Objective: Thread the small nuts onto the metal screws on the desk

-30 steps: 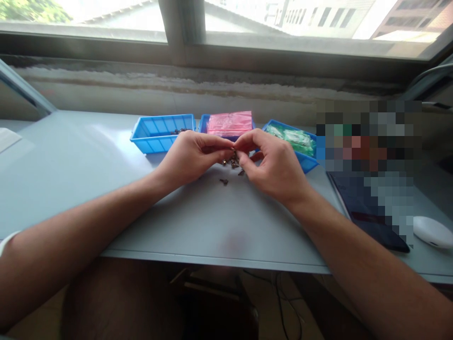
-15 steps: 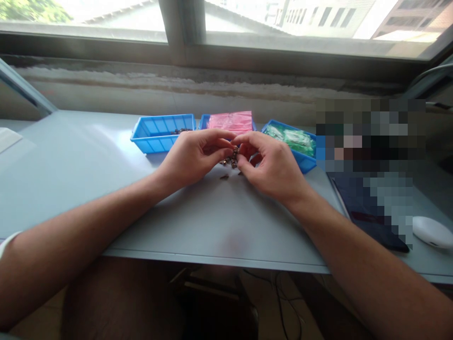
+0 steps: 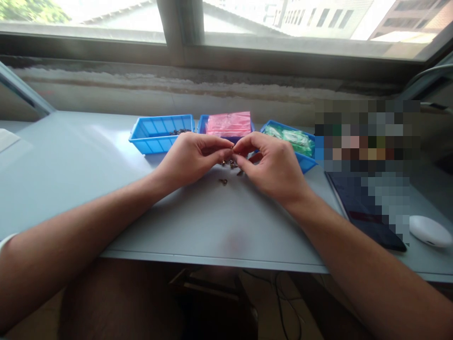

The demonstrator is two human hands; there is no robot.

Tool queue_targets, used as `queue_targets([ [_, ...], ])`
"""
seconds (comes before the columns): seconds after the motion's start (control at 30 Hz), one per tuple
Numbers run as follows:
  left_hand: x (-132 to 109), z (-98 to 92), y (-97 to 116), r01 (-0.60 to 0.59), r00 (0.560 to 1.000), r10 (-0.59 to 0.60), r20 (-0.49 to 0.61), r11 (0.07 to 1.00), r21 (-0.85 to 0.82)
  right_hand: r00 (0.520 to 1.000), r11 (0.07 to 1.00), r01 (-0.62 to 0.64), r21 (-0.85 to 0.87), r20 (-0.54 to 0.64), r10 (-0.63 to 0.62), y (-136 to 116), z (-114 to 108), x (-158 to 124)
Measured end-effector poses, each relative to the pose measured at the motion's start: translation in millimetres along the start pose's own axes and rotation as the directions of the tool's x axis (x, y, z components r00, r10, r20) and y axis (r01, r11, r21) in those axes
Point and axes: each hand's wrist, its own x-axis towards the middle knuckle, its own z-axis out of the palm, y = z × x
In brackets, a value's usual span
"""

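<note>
My left hand (image 3: 189, 158) and my right hand (image 3: 272, 165) meet fingertip to fingertip above the grey table (image 3: 88, 189), both pinched on a tiny dark part I cannot make out clearly. Just below the fingers lies a small heap of dark metal parts (image 3: 231, 165), with one loose piece (image 3: 222, 181) nearer to me. Behind the hands stand three blue bins: the left bin (image 3: 155, 133) holds a few dark parts, the middle bin (image 3: 203, 123) carries a pink bag (image 3: 229, 123), the right bin (image 3: 306, 162) holds green bags (image 3: 295, 139).
A dark tablet or pad (image 3: 368, 212) lies at the right, with a white mouse (image 3: 426, 231) beyond it. A blurred-out area sits above the pad. A window sill and wall run behind the bins. The table's front edge is near my forearms.
The hands stayed together over the heap, dipping toward the parts half a second ago and lifting slightly again now. The bins and loose piece did not move.
</note>
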Motion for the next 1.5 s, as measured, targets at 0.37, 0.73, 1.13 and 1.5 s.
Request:
queue_targets([
  [0.37,1.0,1.3,0.9,-0.093,0.995,0.093,-0.044,0.996,0.002,0.999,0.997,-0.033,0.075,0.01,0.032,4.7,3.2,0.1],
  [0.73,1.1,-3.0,4.5,0.003,1.0,-0.003,-0.015,0.999,0.048,0.998,0.999,-0.006,0.038,-0.064,0.009,1.7,0.4,-1.0],
  [1.13,0.8,-0.3,0.7,0.035,0.999,-0.035,0.007,0.995,-0.088,0.999,0.999,0.028,0.033,-0.04,-0.027,0.8,1.9,-0.7],
  [1.5,1.3,1.4,2.6,-0.008,1.0,0.007,-0.014,0.996,-0.091,1.0,0.995,-0.029,0.1,-0.007,0.029,2.5,3.1,0.0],
])
